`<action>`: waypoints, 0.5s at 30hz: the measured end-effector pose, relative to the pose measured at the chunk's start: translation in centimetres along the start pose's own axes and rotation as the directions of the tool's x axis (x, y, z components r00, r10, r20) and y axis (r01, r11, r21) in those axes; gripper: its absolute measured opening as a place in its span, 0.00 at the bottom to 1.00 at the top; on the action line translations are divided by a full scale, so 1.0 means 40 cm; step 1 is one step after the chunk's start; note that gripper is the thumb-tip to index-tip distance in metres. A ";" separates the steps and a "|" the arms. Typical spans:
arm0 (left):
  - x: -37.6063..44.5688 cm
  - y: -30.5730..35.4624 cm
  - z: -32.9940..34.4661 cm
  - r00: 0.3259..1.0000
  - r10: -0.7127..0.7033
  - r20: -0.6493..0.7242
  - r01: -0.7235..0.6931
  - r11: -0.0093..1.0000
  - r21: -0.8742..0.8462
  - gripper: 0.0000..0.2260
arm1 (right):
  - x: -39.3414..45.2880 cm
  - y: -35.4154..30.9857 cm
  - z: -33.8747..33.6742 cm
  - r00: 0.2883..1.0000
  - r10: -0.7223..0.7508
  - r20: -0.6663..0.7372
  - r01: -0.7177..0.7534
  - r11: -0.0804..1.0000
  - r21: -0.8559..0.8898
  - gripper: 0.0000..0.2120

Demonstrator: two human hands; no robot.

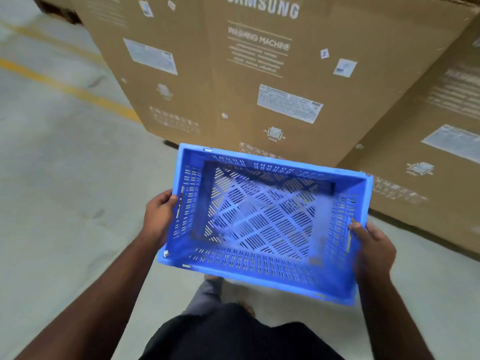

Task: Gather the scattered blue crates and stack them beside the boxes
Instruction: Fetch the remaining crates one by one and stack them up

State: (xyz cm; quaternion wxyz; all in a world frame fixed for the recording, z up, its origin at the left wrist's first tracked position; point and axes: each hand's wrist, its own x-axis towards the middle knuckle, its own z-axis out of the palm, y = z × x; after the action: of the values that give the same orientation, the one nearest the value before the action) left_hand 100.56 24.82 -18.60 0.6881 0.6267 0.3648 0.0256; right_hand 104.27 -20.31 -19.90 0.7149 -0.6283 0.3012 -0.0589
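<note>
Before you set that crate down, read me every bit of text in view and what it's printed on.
"SAMSUNG", its top cropped: large cardboard box.
"WASHING MACHINE": same box, beneath the brand.
Fine print and white stickers on that box: too blurred.
Right-hand box print and sticker: too blurred.
Blue crate: no readable text.

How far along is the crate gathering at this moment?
Done: no stack shows yet. In hand: the left hand and right hand grip one empty blue crate by its short ends, held above the floor near the cardboard boxes. Left: setting it down there; other crates are out of view.
</note>
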 end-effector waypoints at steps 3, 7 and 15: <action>0.165 0.043 0.098 0.992 0.020 0.128 -0.033 0.995 0.097 0.10 | 0.079 0.012 0.038 0.992 -0.013 -0.123 0.017 0.999 0.030 0.12; 0.346 0.065 0.233 0.974 0.039 0.223 -0.077 0.984 0.162 0.09 | 0.198 0.047 0.078 0.975 -0.036 -0.221 0.029 0.999 -0.037 0.16; 0.630 -0.072 0.444 0.956 -0.073 0.284 0.021 0.983 0.181 0.10 | 0.474 0.218 0.093 0.956 0.024 -0.292 -0.038 0.998 -0.042 0.16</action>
State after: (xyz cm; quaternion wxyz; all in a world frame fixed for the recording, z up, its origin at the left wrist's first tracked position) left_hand 127.30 21.65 -33.89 0.6765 0.6731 0.2759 -0.1151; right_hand 118.97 -24.11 -34.70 0.6484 -0.6246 0.4145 -0.1326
